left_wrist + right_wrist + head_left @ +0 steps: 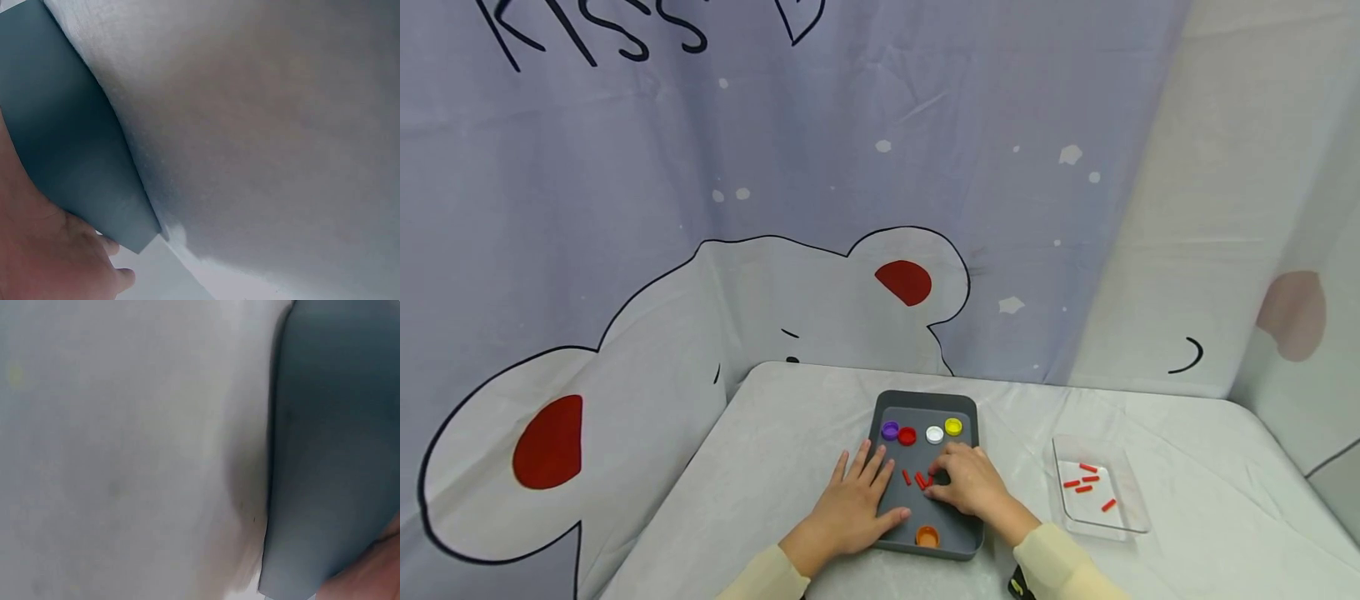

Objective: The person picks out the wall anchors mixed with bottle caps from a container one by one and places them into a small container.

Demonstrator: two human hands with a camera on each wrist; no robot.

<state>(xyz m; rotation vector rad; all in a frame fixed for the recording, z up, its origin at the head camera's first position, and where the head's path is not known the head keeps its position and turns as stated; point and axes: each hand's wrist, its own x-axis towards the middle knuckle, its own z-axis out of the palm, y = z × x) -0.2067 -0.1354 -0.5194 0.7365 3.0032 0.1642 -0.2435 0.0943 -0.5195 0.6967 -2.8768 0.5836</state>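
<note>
A dark grey tray (955, 533) lies lengthwise on the table before me. My left hand (853, 504) rests over its left rim, fingers spread and straight. With thumb and fingertips, my right hand (970, 482) pinches a small red stick (931, 481) low over the tray's middle; the fingers partly hide it. Just left of it are more short red sticks (906, 477). In the left wrist view the left hand (50, 256) lies against the tray's outer wall (69, 137). The right wrist view shows the opposite wall (331, 444) and a bit of the right hand (369, 575).
Along the tray's far end sit a purple cap (890, 431), a red cap (907, 436), a white cap (935, 434) and a yellow cap (953, 427). An orange cap (927, 537) is at the near end. Rightward stands a clear box (1138, 521) with several red sticks.
</note>
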